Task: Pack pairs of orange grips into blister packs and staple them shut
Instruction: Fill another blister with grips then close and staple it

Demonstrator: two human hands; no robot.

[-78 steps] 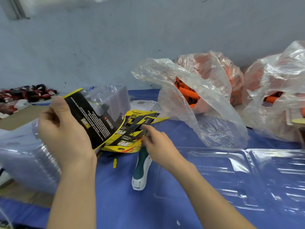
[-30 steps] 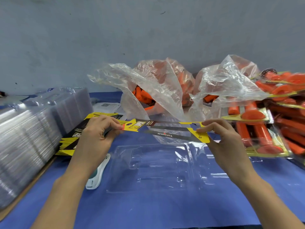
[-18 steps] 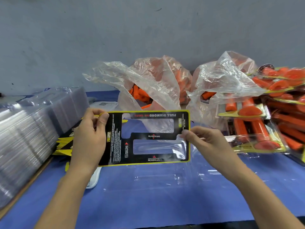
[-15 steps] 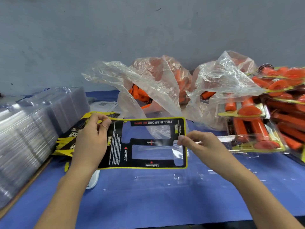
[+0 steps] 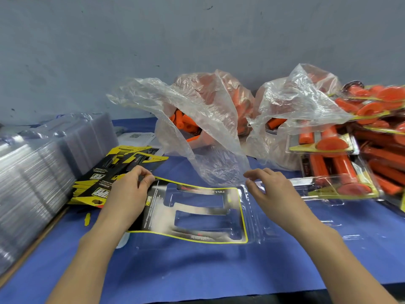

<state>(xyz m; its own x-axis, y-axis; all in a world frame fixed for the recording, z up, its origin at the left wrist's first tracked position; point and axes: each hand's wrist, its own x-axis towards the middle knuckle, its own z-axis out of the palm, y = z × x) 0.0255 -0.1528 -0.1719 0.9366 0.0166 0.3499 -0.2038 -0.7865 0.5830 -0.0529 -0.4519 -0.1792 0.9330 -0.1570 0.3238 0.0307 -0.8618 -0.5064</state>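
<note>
A black card insert (image 5: 156, 216) with a yellow border and cut-out windows lies flat in the left half of an open clear blister tray (image 5: 259, 220) on the blue cloth. My left hand (image 5: 129, 194) pinches the card's upper left corner. My right hand (image 5: 270, 190) hovers just past the card's right edge, fingers loosely curled and holding nothing. Loose orange grips (image 5: 182, 122) show inside a clear plastic bag behind the tray; a second bag (image 5: 282, 110) holds more. The stapler's white end (image 5: 121, 241) peeks out under my left forearm.
A tall stack of empty clear blister trays (image 5: 32, 172) fills the left side. More card inserts (image 5: 96, 185) are fanned out beside it. Finished packs with orange grips (image 5: 341, 172) pile up at the right. A grey wall closes off the back.
The card, held upright in both hands before, has been lowered flat into the blister tray. My right hand has let go of its right edge; my left hand still pinches the corner.
</note>
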